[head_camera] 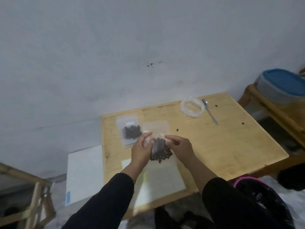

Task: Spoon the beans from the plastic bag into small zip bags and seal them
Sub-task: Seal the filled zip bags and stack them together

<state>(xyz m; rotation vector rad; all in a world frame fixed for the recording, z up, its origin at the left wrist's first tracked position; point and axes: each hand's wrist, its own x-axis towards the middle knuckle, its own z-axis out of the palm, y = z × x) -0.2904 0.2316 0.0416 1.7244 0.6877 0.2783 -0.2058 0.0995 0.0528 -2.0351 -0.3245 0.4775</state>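
Over the middle of the wooden table (231, 142) my left hand (142, 149) and my right hand (179, 147) hold a small clear zip bag (160, 152) filled with dark beans, each pinching one side of it near its top. Behind my left hand another small zip bag (130, 131) with beans lies flat on the table. At the far right of the table sits the crumpled clear plastic bag (192, 108), which looks nearly empty, with a metal spoon (210, 114) lying just right of it.
A few loose beans (177, 129) are scattered on the table. White sheets (161, 180) lie at the front edge and a white board (84, 172) stands left of the table. A blue-lidded container (282, 86) rests on a wooden stand to the right.
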